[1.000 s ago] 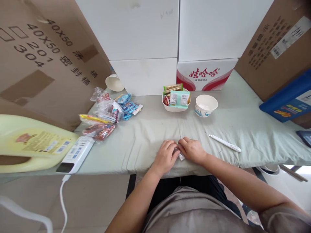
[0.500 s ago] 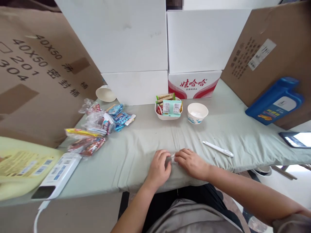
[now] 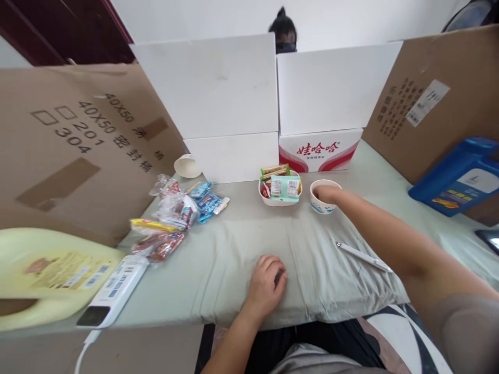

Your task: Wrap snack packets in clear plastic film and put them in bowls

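My left hand [image 3: 267, 283] rests on the green cloth near the table's front edge, fingers loosely curved and a gap between thumb and forefinger. Nothing shows in it. My right hand [image 3: 326, 194] reaches into a white paper bowl [image 3: 323, 209] with a blue pattern; its fingers are hidden inside, so I cannot see what they touch. Left of this bowl stands a white dish [image 3: 277, 202] filled with snack packets, a pale green packet [image 3: 285, 188] on top. A white pen-like utility knife [image 3: 364, 257] lies on the cloth below my right forearm.
Wrapped snacks [image 3: 171, 210] lie in a heap at left, near a tipped paper bowl [image 3: 187, 165]. A yellow jug [image 3: 50, 275] and a white power strip [image 3: 115, 291] are front left. A blue bottle [image 3: 458, 176] stands right. White boxes [image 3: 230, 88] wall the back; a person's head shows above.
My right hand has left the small clear wrapper between both hands and moved forward into the paper bowl. My left hand stays near the edge. The wrapper is no longer visible; the view has tilted up.
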{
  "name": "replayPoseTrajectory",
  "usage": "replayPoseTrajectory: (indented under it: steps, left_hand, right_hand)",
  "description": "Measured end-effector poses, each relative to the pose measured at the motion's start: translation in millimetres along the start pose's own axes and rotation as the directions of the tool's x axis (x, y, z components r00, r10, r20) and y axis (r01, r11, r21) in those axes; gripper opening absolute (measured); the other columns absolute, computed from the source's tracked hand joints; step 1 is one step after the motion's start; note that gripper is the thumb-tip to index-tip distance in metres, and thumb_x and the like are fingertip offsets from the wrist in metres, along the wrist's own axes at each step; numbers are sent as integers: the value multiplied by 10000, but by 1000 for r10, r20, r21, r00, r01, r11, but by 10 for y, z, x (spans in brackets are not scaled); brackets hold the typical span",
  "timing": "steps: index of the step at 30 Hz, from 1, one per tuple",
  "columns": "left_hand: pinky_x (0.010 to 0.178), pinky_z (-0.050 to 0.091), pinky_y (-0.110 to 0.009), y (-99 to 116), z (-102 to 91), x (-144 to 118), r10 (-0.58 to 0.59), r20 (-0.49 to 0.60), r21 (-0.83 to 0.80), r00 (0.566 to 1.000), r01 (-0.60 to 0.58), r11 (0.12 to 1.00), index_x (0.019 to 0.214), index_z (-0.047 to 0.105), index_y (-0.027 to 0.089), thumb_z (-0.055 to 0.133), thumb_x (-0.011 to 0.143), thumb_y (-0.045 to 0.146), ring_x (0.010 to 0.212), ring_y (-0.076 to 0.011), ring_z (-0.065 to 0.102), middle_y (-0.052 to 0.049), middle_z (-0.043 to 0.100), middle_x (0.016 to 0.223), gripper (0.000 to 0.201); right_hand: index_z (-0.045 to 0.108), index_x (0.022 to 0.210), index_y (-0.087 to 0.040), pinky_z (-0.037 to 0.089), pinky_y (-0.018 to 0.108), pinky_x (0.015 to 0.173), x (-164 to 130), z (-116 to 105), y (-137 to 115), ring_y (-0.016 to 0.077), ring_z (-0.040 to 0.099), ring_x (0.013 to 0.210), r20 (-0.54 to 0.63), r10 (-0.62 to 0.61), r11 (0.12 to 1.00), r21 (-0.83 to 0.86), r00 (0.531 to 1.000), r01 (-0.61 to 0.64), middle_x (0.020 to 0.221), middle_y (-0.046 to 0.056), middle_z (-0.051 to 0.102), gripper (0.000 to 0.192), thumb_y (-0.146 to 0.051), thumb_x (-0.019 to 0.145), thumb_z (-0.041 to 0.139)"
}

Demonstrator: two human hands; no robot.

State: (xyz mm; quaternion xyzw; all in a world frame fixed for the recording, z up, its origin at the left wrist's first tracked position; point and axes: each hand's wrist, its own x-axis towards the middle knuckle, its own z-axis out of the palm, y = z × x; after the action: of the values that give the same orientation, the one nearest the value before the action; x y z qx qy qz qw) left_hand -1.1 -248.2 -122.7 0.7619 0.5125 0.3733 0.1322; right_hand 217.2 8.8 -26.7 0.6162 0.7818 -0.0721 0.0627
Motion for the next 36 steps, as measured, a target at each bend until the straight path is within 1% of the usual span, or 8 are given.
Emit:
replayPoseTrajectory:
  steps: [5, 9, 14, 16, 19, 23, 29, 36]
  left_hand:
    - [822, 479, -382, 5, 18, -1, -40, 5, -22, 999, 40, 999, 857, 584, 181, 532, 847, 146, 924, -211, 545, -63, 619, 899, 64]
    - [839, 482, -396, 41, 33, -30, -56, 1, -24, 998, 56, 998, 854, 595, 186, 544, 827, 136, 938, -221, 555, -70, 629, 918, 77]
    - [820, 516, -346, -175, -175, 61, -125, 36, -34, 992, 126, 991, 960, 602, 202, 545, 825, 147, 914, -193, 608, -59, 658, 978, 156]
    - [855, 514, -357, -406, -381, 241, -132, -7, 92, 991, 132, 987, 1005, 601, 200, 545, 835, 179, 951, -207, 616, -75, 656, 1040, 181]
    - [976, 449, -419, -824, -757, 657, -162, -151, 435, 975, 213, 875, 1083, 605, 161, 521, 851, 201, 1094, -274, 573, -136, 640, 1127, 249]
    - [1072, 330, -468, -1290, -1135, 1193, -270, -207, 731, 940, 332, 596, 1253, 543, 111, 467, 873, 192, 1268, -320, 453, -192, 549, 1319, 395]
    - [1077, 158, -618, -1552, -1108, 1389, -432, -254, 830, 865, 425, 362, 1264, 519, -18, 458, 876, 237, 1165, -397, 518, -294, 606, 1193, 468]
    - [1045, 257, -518, -1407, -1067, 1118, -355, -144, 848, 924, 300, 437, 1287, 520, 88, 499, 875, 242, 1158, -356, 523, -235, 581, 1279, 441]
  right_hand:
    - [592, 1161, -154, 532, 409, 842, 230, 167, -91, 196, 620, 977, 172, 74, 997, -20, 982, -72, 1150, 79, 618, 322, -378, 929, 580]
    - [713, 946, -137, 506, 355, 804, 118, 5, -37, 246, 657, 911, 150, -20, 1000, 7, 988, 19, 970, 99, 704, 157, -217, 824, 654]
    - [622, 1202, -172, 452, 391, 915, -560, 38, 211, 289, 560, 1145, -179, -110, 992, 37, 978, 118, 1226, 125, 634, 346, -259, 913, 454]
    - [653, 1083, -187, 479, 383, 861, -955, 319, 347, 276, 598, 1057, -446, -171, 966, 97, 878, 238, 1101, 109, 676, 322, -354, 930, 424]
    - [665, 961, -216, 499, 358, 788, -1495, 904, 513, 239, 635, 911, -489, -310, 911, 92, 815, 402, 966, 74, 700, 311, -414, 936, 427]
    - [633, 1097, -206, 471, 401, 857, -1881, 1467, 576, 264, 607, 1030, -593, -300, 927, 2, 747, 375, 1116, 75, 683, 326, -398, 955, 411]
    - [602, 1122, -206, 452, 394, 868, -1926, 1515, 541, 247, 598, 1023, -591, -256, 948, 1, 765, 318, 1123, 70, 671, 305, -383, 962, 413]
    - [602, 1131, -205, 448, 399, 877, -1927, 1518, 551, 249, 590, 1031, -586, -238, 951, 21, 774, 308, 1124, 73, 666, 315, -388, 958, 413]
